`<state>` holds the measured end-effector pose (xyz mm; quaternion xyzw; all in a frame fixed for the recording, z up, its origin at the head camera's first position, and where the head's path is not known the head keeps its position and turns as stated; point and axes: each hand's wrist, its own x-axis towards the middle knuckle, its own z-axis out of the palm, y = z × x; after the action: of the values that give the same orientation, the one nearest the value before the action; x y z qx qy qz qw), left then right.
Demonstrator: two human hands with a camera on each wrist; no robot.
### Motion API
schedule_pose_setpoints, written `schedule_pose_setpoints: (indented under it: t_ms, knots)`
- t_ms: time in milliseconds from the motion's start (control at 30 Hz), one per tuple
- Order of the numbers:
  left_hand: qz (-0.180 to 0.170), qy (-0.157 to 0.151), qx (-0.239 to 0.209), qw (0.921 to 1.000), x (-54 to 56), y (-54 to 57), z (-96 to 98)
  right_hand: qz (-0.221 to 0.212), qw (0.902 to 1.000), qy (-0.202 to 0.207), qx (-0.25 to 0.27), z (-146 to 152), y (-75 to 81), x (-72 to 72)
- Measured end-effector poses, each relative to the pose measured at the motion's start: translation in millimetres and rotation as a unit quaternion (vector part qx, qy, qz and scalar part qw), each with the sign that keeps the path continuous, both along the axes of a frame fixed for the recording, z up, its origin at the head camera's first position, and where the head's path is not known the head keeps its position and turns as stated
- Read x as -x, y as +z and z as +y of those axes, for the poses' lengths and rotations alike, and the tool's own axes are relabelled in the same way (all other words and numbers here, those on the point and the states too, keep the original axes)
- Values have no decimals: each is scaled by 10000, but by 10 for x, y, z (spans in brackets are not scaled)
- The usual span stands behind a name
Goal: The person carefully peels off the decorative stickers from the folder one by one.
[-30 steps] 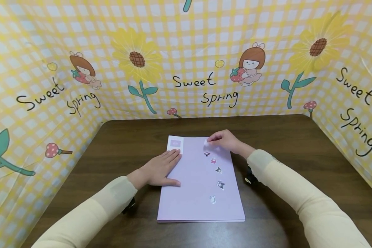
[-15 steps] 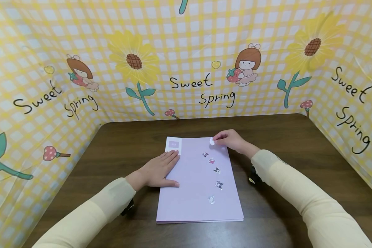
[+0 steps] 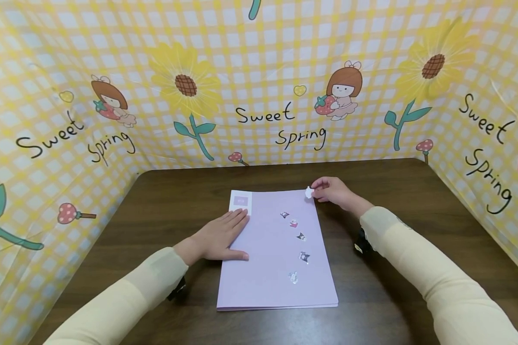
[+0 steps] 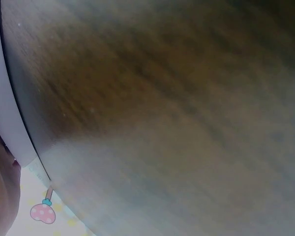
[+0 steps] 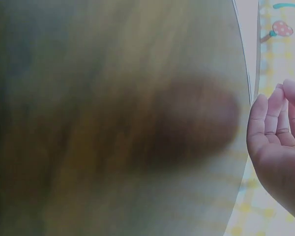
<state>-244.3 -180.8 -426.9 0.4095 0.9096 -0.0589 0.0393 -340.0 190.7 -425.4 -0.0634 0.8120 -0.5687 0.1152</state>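
In the head view my left hand (image 3: pixel 220 235) lies flat with spread thumb on the left side of a lilac booklet (image 3: pixel 267 273), which has layered edges at its front. My right hand (image 3: pixel 336 192) pinches a small white sticker (image 3: pixel 309 192) between thumb and fingertips at the booklet's far right corner. Several small cartoon stickers run down the right half of the cover, among them a pink one (image 3: pixel 293 223) and a grey one (image 3: pixel 304 258). The right wrist view shows the right hand's fingers (image 5: pixel 258 120) bent toward the thumb; the sticker is hidden there.
A white label (image 3: pixel 241 201) with a lilac square sits at the booklet's far left corner. The booklet lies on a dark wooden table (image 3: pixel 181 191). Yellow checked cloth (image 3: pixel 259 62) with printed flowers and figures rises behind and along both sides.
My right hand has moved right, from over the booklet's far part to its far right corner, with the white sticker in its fingertips. My left hand has stayed in place on the booklet.
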Motion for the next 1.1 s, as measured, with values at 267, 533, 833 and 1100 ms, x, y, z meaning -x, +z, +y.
schedule_pose_setpoints:
  t_ms: [267, 533, 833, 1100]
  knots:
    - [-18, -20, -64, 10000, -6, 14, -4, -86, 9998, -145, 144, 182, 9, 50]
    - [-26, -15, -66, 10000, -4, 16, -11, -30, 9996, -102, 258, 334, 55, 58]
    - [17, -57, -25, 10000, -6, 12, -5, -2, 9995, -323, -30, 414, -43, 151]
    - [43, -56, -2, 10000, -2, 11, -7, 118, 9984, -475, -282, 424, -50, 176]
